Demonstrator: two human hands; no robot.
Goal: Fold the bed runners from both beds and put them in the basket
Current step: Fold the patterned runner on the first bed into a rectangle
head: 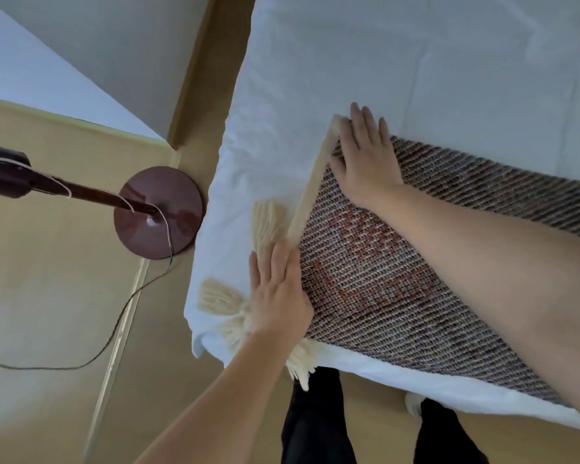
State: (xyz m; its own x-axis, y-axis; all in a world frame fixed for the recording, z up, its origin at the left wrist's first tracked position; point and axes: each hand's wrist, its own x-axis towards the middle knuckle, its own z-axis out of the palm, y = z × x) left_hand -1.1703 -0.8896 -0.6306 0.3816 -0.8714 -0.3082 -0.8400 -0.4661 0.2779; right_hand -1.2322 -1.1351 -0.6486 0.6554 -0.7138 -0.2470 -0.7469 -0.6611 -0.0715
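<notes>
Your left hand (277,289) and right hand (365,159) lie flat, fingers straight, apart along the cream-bound end of the woven reddish-brown bed runner (399,262). It lies centre-right on the white bed (382,55), tassels (265,226) touching your left fingers.

The bed runner (382,289) leaves the frame at the right edge, so its far end cannot be seen. The right forearm (499,262) crosses it diagonally and hides a broad band of the weave. The left hand (278,296), lying flat at the runner's lower left corner, covers that corner and the roots of the cream tassels (265,226). The floor lamp's pole (81,192) and its cord (121,313) are cut off at the left edge. At the bottom, the bed (382,61) hides part of a pale shoe (412,403).
</notes>
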